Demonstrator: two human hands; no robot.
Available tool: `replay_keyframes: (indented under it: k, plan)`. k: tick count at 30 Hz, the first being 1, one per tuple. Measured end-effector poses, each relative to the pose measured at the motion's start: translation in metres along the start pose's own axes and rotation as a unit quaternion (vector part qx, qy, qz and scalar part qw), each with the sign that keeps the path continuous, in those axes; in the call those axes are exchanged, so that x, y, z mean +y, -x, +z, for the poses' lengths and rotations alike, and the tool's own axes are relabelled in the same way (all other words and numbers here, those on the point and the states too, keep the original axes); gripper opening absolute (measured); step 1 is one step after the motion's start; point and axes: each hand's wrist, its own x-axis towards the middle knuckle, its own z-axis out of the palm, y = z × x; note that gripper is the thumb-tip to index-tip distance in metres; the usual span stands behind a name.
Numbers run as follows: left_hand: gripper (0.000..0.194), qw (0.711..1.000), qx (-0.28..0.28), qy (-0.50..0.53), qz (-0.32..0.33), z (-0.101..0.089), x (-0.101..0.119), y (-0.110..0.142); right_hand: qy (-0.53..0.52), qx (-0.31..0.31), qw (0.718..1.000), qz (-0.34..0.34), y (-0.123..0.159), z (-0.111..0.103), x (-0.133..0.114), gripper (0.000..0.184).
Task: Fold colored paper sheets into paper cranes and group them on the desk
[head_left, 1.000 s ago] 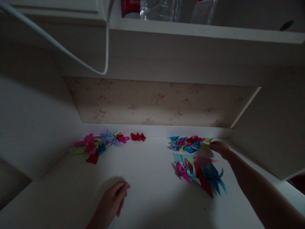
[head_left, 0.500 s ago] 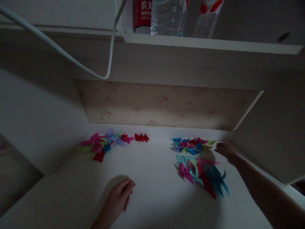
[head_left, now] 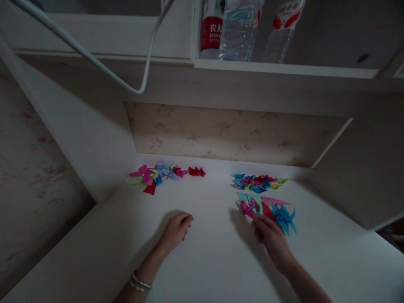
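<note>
My right hand (head_left: 269, 235) reaches over the near right group of folded paper. Its thumb and fingertips are closed at the lower tip of a magenta origami piece (head_left: 248, 208); the hand partly hides what is pinched. Beside it lie a red folded paper piece (head_left: 267, 210) and a blue origami shape (head_left: 284, 218) with several points. Flat light-blue paper (head_left: 244, 196) and a pink paper triangle (head_left: 276, 201) are behind. My left hand (head_left: 177, 227) rests on the white tabletop (head_left: 208, 252), fingers curled in, with nothing visible in it.
Small origami pieces (head_left: 259, 183) lie in a cluster at the back right. Red paper boats (head_left: 196, 171) and a mixed paper pile (head_left: 148, 174) are at the back left. Overhead, a shelf (head_left: 284, 69) carries plastic bottles (head_left: 238, 33), and a white cable (head_left: 94, 61) hangs in front.
My right hand has moved left and nearer, from the back right cluster to the magenta origami piece. The left hand stays curled on the tabletop. The camera view has shifted.
</note>
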Motion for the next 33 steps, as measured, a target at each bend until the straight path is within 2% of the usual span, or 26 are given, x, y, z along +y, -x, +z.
replay_keyframes:
  k: [2,4,6,8,11,17,23,26,29,33]
  plan:
    - [0.037,1.0,-0.002,-0.014,0.005,0.0,0.003,0.003,0.027,-0.019,0.999,0.008,0.025,0.042,0.014,0.034]
    - [0.038,0.999,0.002,-0.031,0.014,0.001,0.006,0.006,0.073,-0.077,0.994,-0.02,0.04,0.076,0.021,0.035]
    - [0.039,0.998,0.007,-0.053,0.022,0.002,0.009,0.009,0.103,-0.128,0.986,-0.04,0.049,0.097,0.021,0.036]
    - [0.04,0.997,0.01,-0.072,0.029,0.003,0.011,0.011,0.145,-0.155,0.973,-0.086,0.052,0.106,0.019,0.035]
    - [0.039,0.995,0.018,-0.088,0.039,0.005,0.013,0.011,0.185,-0.168,0.959,-0.136,0.052,0.105,0.018,0.032]
    - [0.036,0.992,0.034,-0.115,0.039,0.008,0.017,0.009,0.167,-0.188,0.962,-0.11,0.046,0.095,0.022,0.031]
    - [0.038,0.986,0.043,-0.142,0.078,0.011,0.014,0.01,0.174,-0.216,0.951,-0.134,0.048,0.095,0.018,0.027]
    - [0.041,0.978,0.051,-0.192,0.064,0.016,0.016,0.005,0.177,-0.215,0.95,-0.143,0.05,0.096,0.018,0.024]
    - [0.04,0.945,0.053,-0.317,0.062,0.022,0.029,-0.012,0.187,-0.211,0.947,-0.152,0.05,0.097,0.018,0.024]
    - [0.028,0.915,0.061,-0.392,0.078,0.027,0.057,-0.061,0.191,-0.2,0.949,-0.154,0.049,0.097,0.019,0.025]
